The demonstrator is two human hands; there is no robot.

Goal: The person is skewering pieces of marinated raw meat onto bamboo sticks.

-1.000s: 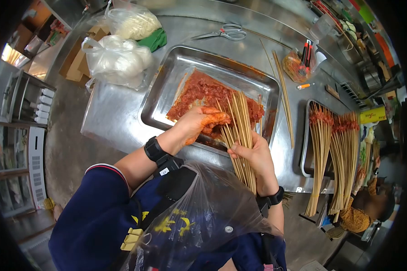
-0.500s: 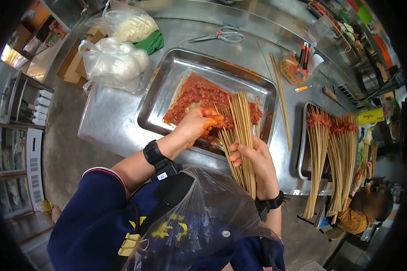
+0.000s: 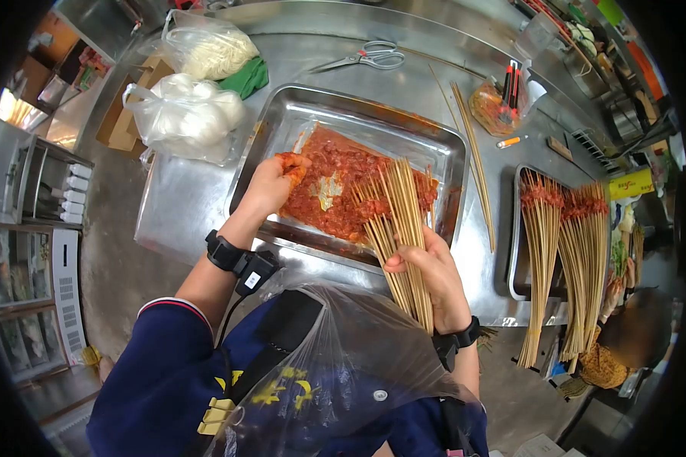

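Observation:
My right hand (image 3: 434, 274) is wrapped round a thick bundle of bamboo skewers (image 3: 405, 206), which leans over the near right side of a metal tray (image 3: 358, 113). Red meat (image 3: 375, 207) is threaded on the upper ends of some skewers; other tips in the bundle look bare. Marinated red meat pieces (image 3: 339, 156) spread across the tray, with a pale bare patch in the middle. At the left edge of that meat is my left hand (image 3: 277, 181), its sauce-covered fingers curled together. Whatever they may hold is hidden.
Loose skewers (image 3: 474, 164) lie right of the tray, scissors (image 3: 370, 58) behind it. Bagged white items (image 3: 191, 114) stand at left. A second tray (image 3: 520, 263) holds bundles of meat skewers (image 3: 583, 266). Another person (image 3: 606, 358) is at far right.
My left hand has moved left, from the skewer tips to the left edge of the meat, uncovering threaded meat and the pale patch. My right hand keeps its hold on the skewers.

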